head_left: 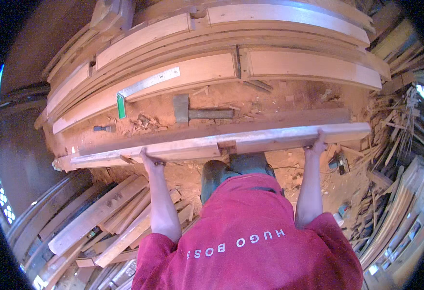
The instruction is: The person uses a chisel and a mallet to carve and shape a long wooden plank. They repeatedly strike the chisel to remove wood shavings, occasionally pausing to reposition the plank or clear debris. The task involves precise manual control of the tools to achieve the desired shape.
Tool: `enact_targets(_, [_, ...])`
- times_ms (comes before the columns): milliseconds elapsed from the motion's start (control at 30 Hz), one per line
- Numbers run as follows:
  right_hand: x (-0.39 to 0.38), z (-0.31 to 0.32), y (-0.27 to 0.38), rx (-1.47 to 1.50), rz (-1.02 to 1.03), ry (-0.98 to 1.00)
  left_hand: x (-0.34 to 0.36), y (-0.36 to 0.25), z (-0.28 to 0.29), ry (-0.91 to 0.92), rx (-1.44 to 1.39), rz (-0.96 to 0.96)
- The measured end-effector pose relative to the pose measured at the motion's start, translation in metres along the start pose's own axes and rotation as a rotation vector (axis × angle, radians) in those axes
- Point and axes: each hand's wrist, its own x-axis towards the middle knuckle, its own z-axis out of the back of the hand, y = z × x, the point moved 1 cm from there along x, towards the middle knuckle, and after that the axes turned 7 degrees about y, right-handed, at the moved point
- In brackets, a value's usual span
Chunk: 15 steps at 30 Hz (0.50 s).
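A long wooden beam [187, 149] lies crosswise in front of my knees, with a notch cut into its near edge around the middle. My left hand [152, 159] is closed on the near edge of the beam, left of the notch. Toward its right end, my right hand [316, 142] grips the same edge. The undersides of both hands' grips are hidden. Just beyond the beam rests a hatchet [182, 108] with a broad grey head and wooden handle. Farther left, a try square [121, 105] with a green stock leans its metal blade over a plank.
Long jointed planks [313, 67] span the far side. A small blue-handled tool [104, 128] lies among wood chips. Stacked boards [98, 215] fill the lower left; curved boards [395, 212] lie at right. A dark power tool [338, 163] sits near my right hand.
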Motion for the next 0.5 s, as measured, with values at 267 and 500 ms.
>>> enact_targets(267, [-0.099,0.017,0.138,0.249,0.231,0.308,-0.181,0.000,-0.004,0.185,-0.279,-0.483])
enact_targets(500, [-0.173,-0.016,0.199,0.098,0.448,0.601,-0.264,0.001,0.069,-0.018,-0.611,-0.557])
